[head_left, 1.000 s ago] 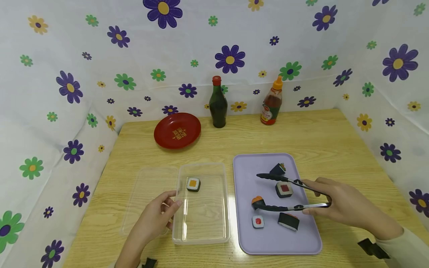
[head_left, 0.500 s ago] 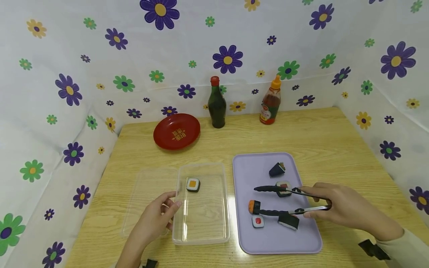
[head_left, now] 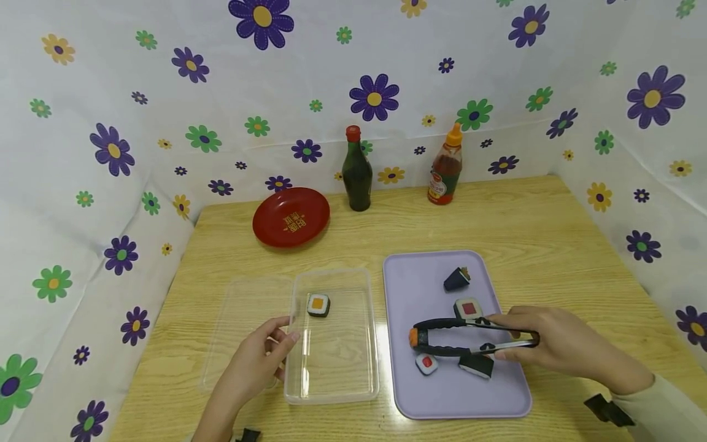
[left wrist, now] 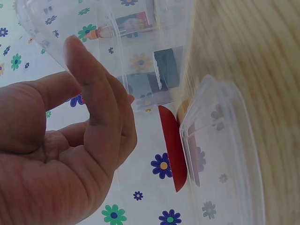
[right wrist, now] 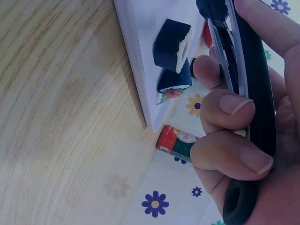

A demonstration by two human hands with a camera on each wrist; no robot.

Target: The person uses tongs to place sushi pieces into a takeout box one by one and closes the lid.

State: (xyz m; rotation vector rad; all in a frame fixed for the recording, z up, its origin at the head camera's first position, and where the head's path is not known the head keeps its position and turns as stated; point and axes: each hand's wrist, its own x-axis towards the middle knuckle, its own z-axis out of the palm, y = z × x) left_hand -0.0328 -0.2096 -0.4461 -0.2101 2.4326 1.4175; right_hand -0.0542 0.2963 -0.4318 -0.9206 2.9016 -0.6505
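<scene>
My right hand [head_left: 510,336] grips black tongs [head_left: 469,336] over the purple tray [head_left: 409,276]. The tong tips are squeezed together around an orange-topped sushi piece [head_left: 413,337] at the tray's left middle. A cone roll [head_left: 456,279], a red-centred roll [head_left: 467,307], a small white piece [head_left: 426,363] and a black piece [head_left: 476,366] also lie on the tray. My left hand [head_left: 278,339] rests with relaxed fingers against the left edge of a clear container [head_left: 337,362], which holds one orange-centred roll [head_left: 318,304]. In the right wrist view my fingers [right wrist: 229,105] curl round the tongs [right wrist: 248,79].
The container's clear lid [head_left: 243,331] lies to its left. A red plate [head_left: 291,217], a dark bottle [head_left: 356,172] and a sauce bottle [head_left: 445,169] stand at the back of the wooden table [head_left: 530,233]. Flowered cloth walls enclose three sides.
The tongs came toward me across the tray and their arms closed from wide apart onto the orange-topped piece. My left hand stayed at the container's edge.
</scene>
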